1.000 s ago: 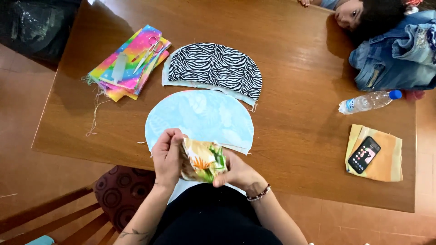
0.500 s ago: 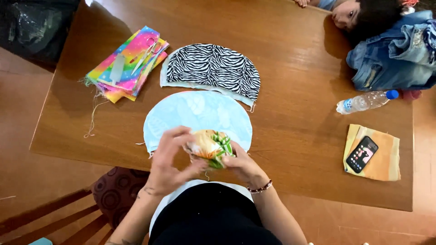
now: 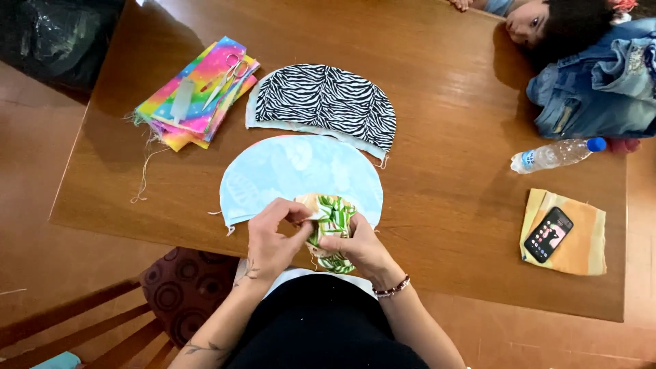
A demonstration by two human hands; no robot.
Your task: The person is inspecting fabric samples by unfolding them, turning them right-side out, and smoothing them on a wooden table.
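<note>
Both hands at the near edge of the brown wooden desk (image 3: 444, 102). My left hand (image 3: 273, 236) and right hand (image 3: 359, 246) share one small bunched piece of cloth with a green leaf print on cream (image 3: 331, 229). Left grip: thumb and fingers pressed together, pinching the cloth's upper left edge. Right grip: fingers curled round its lower right side, closed on it. The cloth sits between the two hands, crumpled, above the near rim of a pale blue dome-shaped fabric piece (image 3: 294, 171) lying flat on the desk; whether it touches that piece I cannot tell.

Beaded bracelet (image 3: 393, 288) on my right wrist.

Just beyond the blue piece, a dome-shaped fabric piece in black-and-white zebra stripe (image 3: 328, 99), its lower edge overlapping or touching the blue one's far curve.

Far left: a stack of rainbow-coloured fabric pieces (image 3: 191, 102) with frayed threads trailing off toward the near left. A pair of scissors (image 3: 225, 78) lies on top of the stack.

Right side: a clear plastic water bottle with a blue cap (image 3: 557, 154) on its side. Nearer, a folded orange-and-yellow cloth (image 3: 581, 242) with a black smartphone (image 3: 548, 234) resting on it.

Far right corner: another person in a denim jacket (image 3: 601, 82), leaning on the desk.
</note>
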